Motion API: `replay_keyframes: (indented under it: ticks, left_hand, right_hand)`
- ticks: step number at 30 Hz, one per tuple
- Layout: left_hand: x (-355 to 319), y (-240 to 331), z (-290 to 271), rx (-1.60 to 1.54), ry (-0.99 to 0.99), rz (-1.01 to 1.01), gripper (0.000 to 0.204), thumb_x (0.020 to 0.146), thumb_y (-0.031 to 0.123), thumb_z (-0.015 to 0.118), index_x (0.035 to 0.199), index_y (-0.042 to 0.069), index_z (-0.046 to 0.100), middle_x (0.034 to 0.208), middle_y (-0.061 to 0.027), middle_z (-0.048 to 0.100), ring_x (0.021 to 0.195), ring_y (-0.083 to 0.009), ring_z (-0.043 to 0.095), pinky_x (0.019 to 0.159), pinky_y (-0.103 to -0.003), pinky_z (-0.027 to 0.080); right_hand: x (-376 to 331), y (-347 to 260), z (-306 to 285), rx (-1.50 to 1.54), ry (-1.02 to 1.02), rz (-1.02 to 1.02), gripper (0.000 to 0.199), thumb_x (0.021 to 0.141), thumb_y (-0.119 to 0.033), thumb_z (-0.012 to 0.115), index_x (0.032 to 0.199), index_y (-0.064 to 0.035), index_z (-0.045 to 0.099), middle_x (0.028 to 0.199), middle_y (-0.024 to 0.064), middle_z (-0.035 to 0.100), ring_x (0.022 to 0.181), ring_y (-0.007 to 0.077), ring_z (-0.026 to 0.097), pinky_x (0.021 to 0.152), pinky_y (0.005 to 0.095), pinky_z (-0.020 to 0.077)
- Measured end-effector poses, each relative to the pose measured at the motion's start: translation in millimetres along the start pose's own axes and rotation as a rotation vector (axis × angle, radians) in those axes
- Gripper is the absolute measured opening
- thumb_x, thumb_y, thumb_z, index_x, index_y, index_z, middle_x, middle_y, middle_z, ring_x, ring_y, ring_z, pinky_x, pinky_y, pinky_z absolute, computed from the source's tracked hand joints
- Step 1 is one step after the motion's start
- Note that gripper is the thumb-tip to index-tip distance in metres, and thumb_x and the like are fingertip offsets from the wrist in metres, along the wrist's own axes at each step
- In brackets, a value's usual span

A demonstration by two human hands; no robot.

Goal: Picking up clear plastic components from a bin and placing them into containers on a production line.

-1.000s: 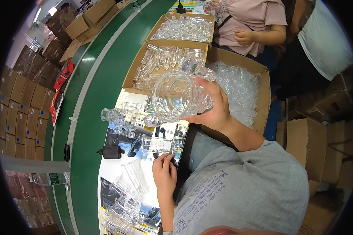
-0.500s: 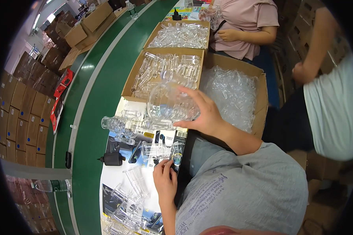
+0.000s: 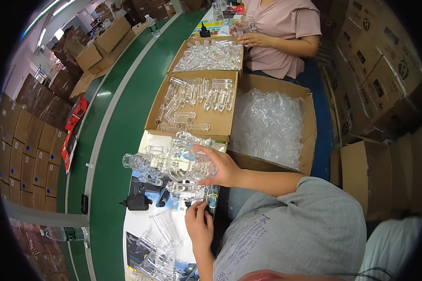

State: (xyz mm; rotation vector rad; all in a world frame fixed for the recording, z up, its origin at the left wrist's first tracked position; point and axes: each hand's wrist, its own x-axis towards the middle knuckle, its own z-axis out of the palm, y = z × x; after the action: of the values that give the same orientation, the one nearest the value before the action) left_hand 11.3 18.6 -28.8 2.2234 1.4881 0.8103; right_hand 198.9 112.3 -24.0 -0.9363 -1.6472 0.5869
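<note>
My right hand (image 3: 222,168) grips a large round transparent glass vessel (image 3: 185,164) by its side, thumb and fingers spread around it. The vessel is low over the near table, among other glass pieces; whether it touches the table I cannot tell. A ribbed glass piece (image 3: 138,162) lies just left of it, and a glass tube piece (image 3: 185,188) below it. Close to the table's edge, my left hand (image 3: 200,227) rests with its fingers loosely bent and apart, holding nothing visible. Several glass tubes (image 3: 164,227) lie left of that hand. A black dropper bottle (image 3: 137,203) lies nearby.
Beyond my right hand stand a cardboard tray (image 3: 215,122) of small glass tubes, another full tray (image 3: 172,66), and a carton (image 3: 309,126) of plastic-wrapped pieces. A co-worker (image 3: 286,42) handles glass at the far end. A green conveyor (image 3: 110,178) runs along the left.
My right hand has lowered the glass vessel toward the near table, away from the tray. My left hand stays nearly in place. A person at the right has moved mostly out of view.
</note>
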Motion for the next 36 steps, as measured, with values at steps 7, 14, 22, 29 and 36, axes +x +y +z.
replay_keyframes:
  ticks: [7, 14, 22, 29, 36]
  left_hand:
    - [-2, -3, -1, 0.022, 0.024, 0.014, 0.026, 0.074, -0.001, 0.057, 0.099, 0.004, 0.061, 0.101, -0.012, 0.057, 0.09, -0.0296, 0.054, 0.08, -0.038, 0.042]
    - [2, -1, -5, -0.028, 0.007, -0.023, 0.025, 0.074, 0.0, 0.057, 0.099, 0.005, 0.061, 0.101, -0.0117, 0.057, 0.093, -0.0298, 0.054, 0.081, -0.037, 0.044]
    - [-1, -5, -5, -0.017, 0.014, -0.023, 0.026, 0.073, 0.0, 0.058, 0.098, 0.005, 0.061, 0.102, -0.0109, 0.057, 0.089, -0.0285, 0.054, 0.079, -0.037, 0.043]
    - [0, -6, -3, -0.014, 0.019, -0.008, 0.027, 0.073, 0.0, 0.059, 0.099, 0.005, 0.062, 0.102, -0.0104, 0.056, 0.087, -0.027, 0.054, 0.078, -0.036, 0.043]
    - [-1, -5, -4, -0.022, 0.026, -0.022, 0.025, 0.073, -0.001, 0.058, 0.097, 0.005, 0.061, 0.101, -0.0103, 0.057, 0.089, -0.0273, 0.055, 0.078, -0.036, 0.043]
  right_hand:
    - [2, -6, 3, -0.041, -0.002, -0.037, 0.084, 0.067, -0.041, 0.076, 0.132, -0.0057, 0.037, 0.126, 0.0143, 0.049, 0.11, 0.0313, 0.052, 0.092, 0.036, 0.0429]
    - [-6, -3, 9, -0.155, 0.051, -0.169, 0.084, 0.062, -0.041, 0.079, 0.128, -0.004, 0.043, 0.104, 0.0142, 0.058, 0.09, 0.0308, 0.058, 0.079, 0.0367, 0.0465]
    - [-8, 2, 15, -0.219, 0.046, -0.272, 0.081, 0.059, -0.044, 0.079, 0.122, -0.0027, 0.048, 0.084, 0.0116, 0.053, 0.07, 0.0265, 0.053, 0.062, 0.0348, 0.0445]
    - [-5, -3, 15, -0.248, 0.027, -0.261, 0.081, 0.06, -0.042, 0.078, 0.124, -0.003, 0.047, 0.083, 0.0103, 0.052, 0.071, 0.0265, 0.053, 0.063, 0.035, 0.0443]
    - [12, -24, 26, -0.354, -0.177, -0.023, 0.08, 0.068, -0.03, 0.076, 0.132, -0.0039, 0.036, 0.115, 0.0176, 0.051, 0.103, 0.0329, 0.051, 0.088, 0.0371, 0.0416]
